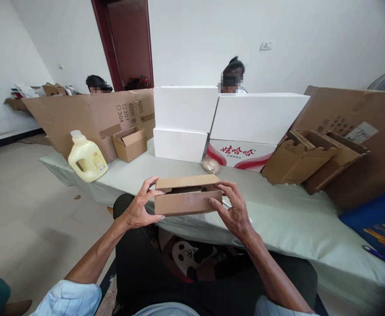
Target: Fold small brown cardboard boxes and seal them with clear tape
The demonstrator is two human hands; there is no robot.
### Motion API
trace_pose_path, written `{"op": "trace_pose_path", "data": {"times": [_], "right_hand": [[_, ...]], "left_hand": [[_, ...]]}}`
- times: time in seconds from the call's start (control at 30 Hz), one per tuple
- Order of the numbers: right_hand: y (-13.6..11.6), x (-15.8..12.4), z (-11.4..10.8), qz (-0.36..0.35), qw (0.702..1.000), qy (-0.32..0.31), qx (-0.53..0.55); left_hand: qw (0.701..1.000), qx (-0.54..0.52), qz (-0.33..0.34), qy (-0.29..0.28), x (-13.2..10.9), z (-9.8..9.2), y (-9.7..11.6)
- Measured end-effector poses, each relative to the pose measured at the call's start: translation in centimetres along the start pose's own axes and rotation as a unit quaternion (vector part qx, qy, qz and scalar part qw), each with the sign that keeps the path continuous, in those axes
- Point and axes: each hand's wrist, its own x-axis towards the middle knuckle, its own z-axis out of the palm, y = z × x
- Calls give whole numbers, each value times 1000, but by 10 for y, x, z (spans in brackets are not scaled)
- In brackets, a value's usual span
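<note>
Between my two hands is a small brown cardboard box (187, 204), held at the near edge of the table. Its top flap stands partly raised, leaving a dark gap along the opening. My left hand (143, 206) grips the left end, thumb below and fingers at the upper corner. My right hand (233, 208) holds the right end, with the thumb on the front face and the fingers over the top edge. Just beyond the box lies a roll of clear tape (210, 165). The inside of the box is mostly hidden.
A pale yellow detergent jug (86, 158) and a small open carton (130, 145) stand at the left. White boxes (186, 109) are stacked at the back. Folded cartons (297, 158), a blue bag (376, 219) and a pen (381, 256) lie right. Two people sit behind.
</note>
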Motion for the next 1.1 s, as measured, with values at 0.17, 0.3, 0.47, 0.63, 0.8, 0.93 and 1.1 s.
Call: {"op": "trace_pose_path", "data": {"times": [0.17,0.3,0.47,0.63,0.8,0.93,1.1], "right_hand": [[-4,2,-10,-41,999,-19,-30],[-13,7,-15,-37,998,-34,-25],[-14,16,-8,2,998,-57,-25],[-4,27,0,33,996,-85,-21],[-1,35,5,27,995,-89,-29],[-3,34,8,9,995,-78,-63],[-9,29,13,-63,979,-29,-193]], "left_hand": [[1000,4,-1,-21,6,-2,5],[999,24,0,-37,14,-5,10],[995,79,18,-60,31,-11,20],[986,138,43,-86,50,-12,25],[973,192,63,-108,63,-9,25],[963,225,59,-136,68,-8,27],[953,254,38,-162,73,-13,32]]}}
